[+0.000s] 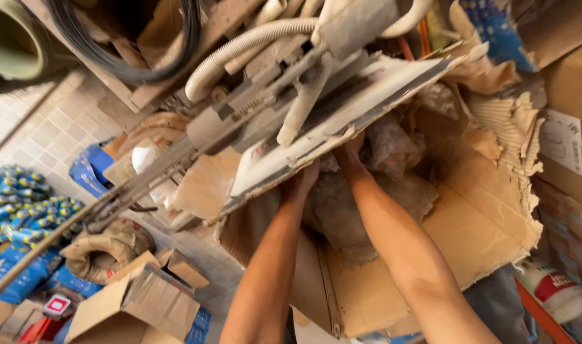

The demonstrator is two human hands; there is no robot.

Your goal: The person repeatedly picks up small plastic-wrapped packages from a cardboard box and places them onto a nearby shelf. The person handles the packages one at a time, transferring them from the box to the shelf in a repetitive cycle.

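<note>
Hoses (253, 48) pile at 12 o'clock over your hands; the board (342, 118) hides your left hand (304, 178) and right hand (349, 156), so you cannot tell their grip.

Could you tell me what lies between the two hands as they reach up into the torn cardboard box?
In the head view, crumpled clear plastic wrapping fills the gap between the left hand and right hand, beneath a white-faced board inside the torn cardboard box.

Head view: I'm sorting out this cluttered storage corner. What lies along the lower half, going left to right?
Blue packets → open cardboard box → left hand → right hand → torn cardboard box → white canister with red label.
</note>
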